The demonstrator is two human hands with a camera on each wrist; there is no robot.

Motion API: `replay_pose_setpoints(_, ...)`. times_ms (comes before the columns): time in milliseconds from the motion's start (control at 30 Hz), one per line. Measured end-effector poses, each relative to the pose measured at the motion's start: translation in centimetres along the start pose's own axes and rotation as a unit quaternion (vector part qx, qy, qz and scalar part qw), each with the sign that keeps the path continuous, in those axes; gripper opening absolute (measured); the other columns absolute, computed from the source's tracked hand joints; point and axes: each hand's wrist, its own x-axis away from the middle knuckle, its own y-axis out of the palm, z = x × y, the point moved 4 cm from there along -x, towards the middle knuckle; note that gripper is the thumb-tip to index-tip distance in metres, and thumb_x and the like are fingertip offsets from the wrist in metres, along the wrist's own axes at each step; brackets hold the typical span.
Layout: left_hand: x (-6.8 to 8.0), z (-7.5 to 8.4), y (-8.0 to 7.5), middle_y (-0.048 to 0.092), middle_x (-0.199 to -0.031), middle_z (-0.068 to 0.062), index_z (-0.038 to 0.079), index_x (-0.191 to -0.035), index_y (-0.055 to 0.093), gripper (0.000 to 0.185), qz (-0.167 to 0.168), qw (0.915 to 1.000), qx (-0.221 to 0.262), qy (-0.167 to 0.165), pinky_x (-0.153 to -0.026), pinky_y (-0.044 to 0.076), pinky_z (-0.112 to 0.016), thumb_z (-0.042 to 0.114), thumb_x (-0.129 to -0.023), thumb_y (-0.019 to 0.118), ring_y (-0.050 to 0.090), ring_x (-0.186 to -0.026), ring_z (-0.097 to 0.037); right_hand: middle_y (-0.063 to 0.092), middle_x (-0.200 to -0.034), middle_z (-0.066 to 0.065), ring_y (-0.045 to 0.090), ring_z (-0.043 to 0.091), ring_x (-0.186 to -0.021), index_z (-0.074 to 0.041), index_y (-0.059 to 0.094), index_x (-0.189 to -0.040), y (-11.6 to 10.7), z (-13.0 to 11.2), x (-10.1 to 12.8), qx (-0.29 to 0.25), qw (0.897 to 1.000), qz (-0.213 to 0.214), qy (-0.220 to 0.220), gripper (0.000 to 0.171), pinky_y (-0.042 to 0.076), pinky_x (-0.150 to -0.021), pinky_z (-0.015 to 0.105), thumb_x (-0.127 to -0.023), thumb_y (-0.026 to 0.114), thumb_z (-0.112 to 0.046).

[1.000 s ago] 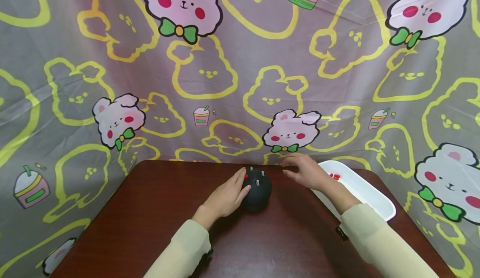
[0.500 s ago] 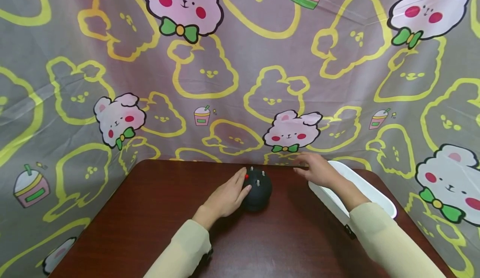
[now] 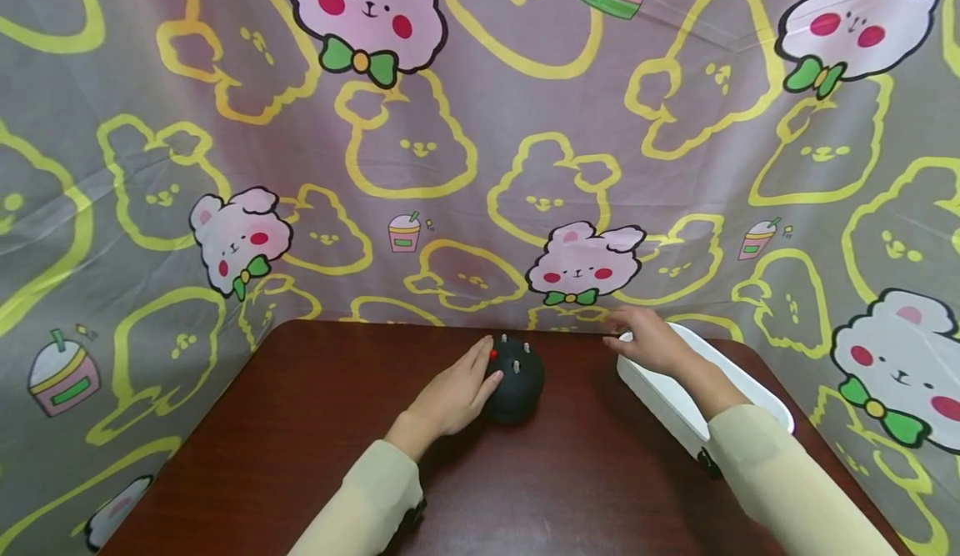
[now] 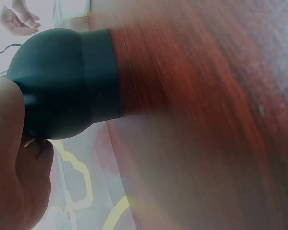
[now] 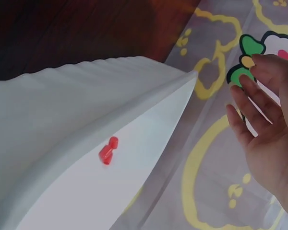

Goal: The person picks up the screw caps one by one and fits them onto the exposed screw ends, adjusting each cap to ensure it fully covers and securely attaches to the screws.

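Near the centre of the head view, low in the frame: left hand [image 3: 450,393] laid against the left flank of a black rounded holder [image 3: 515,379], fingers straight and close together, tips touching its upper edge beside a red pin [image 3: 492,354] stuck in the top. Two or three thin pale pegs [image 3: 515,364] standing upright on the crown of the holder. Seen from the left wrist view, upper left: the same black holder [image 4: 67,86] resting on dark red-brown wood, the hand [image 4: 14,167] pressed to its side; whether the thumb wraps round it cannot be told.

To the right of centre in the head view: right hand [image 3: 651,341] hovering over the near-left corner of a white tray [image 3: 750,389], fingers stretched and relaxed, holding nothing. From the right wrist view, right edge: right hand [image 5: 269,115] spread loosely, fingers [image 5: 252,103] slightly bent and apart, clear of the tray rim [image 5: 134,67]. Lower left of that view, on the tray floor: a small red pin [image 5: 108,150] lying on its side, well apart from the fingers.

Underneath everything, a dark wooden table [image 3: 300,439]. Behind and to both sides, a grey cloth [image 3: 480,164] printed with yellow outlines and pink bunny figures. Pale yellow sleeves [image 3: 360,506] on both forearms at the bottom of the head view.
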Motion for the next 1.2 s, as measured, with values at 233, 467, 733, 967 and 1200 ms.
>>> replay_pose_setpoints(233,0.0,-0.1,0.1,0.021,-0.17,-0.008,0.006,-0.164,0.017,0.075,-0.002,1.0,0.002,-0.001,-0.122,0.028,-0.039,0.056,-0.109,0.031,0.026,-0.154,-0.021,0.073,-0.097,0.014,0.071,0.036,-0.09,0.001,0.074,-0.099,0.0,0.9,0.3,0.005,1.0,0.006,0.002,0.015,0.057,-0.082,0.052,-0.086,0.075,-0.005)
replay_pose_setpoints(467,-0.1,-0.2,0.0,0.021,-0.17,-0.009,0.006,-0.164,0.018,0.075,0.001,1.0,-0.001,0.0,-0.122,0.028,-0.038,0.055,-0.109,0.032,0.026,-0.154,-0.02,0.072,-0.092,0.012,0.068,0.035,-0.089,-0.004,0.074,-0.092,-0.2,1.7,0.5,0.007,1.0,-0.007,0.017,0.005,0.056,-0.08,0.05,-0.087,0.076,-0.005)
replay_pose_setpoints(733,-0.1,-0.1,0.1,0.022,-0.169,-0.01,0.004,-0.163,0.02,0.075,0.003,1.0,0.0,0.002,-0.122,0.029,-0.039,0.054,-0.109,0.032,0.027,-0.154,-0.021,0.072,-0.094,0.013,0.068,0.036,-0.089,-0.002,0.074,-0.094,-0.1,2.5,0.7,0.015,0.999,-0.008,0.027,0.008,0.056,-0.08,0.052,-0.087,0.074,-0.005)
replay_pose_setpoints(967,-0.1,-0.2,0.0,0.022,-0.17,-0.01,0.004,-0.163,0.019,0.075,0.002,1.0,-0.004,0.003,-0.122,0.028,-0.038,0.054,-0.109,0.032,0.027,-0.154,-0.021,0.071,-0.093,0.017,0.067,0.039,-0.088,0.0,0.072,-0.092,-0.2,2.8,0.7,0.011,0.999,-0.014,0.029,0.008,0.055,-0.08,0.052,-0.085,0.074,-0.003)
replay_pose_setpoints(1200,-0.1,-0.2,0.1,0.022,-0.169,-0.01,0.005,-0.164,0.019,0.075,0.001,1.0,-0.003,0.0,-0.122,0.029,-0.038,0.054,-0.109,0.032,0.027,-0.153,-0.021,0.07,-0.087,0.011,0.067,0.037,-0.084,0.003,0.072,-0.092,-0.3,3.7,1.1,0.023,0.999,-0.023,0.035,0.01,0.055,-0.076,0.049,-0.083,0.074,-0.003)
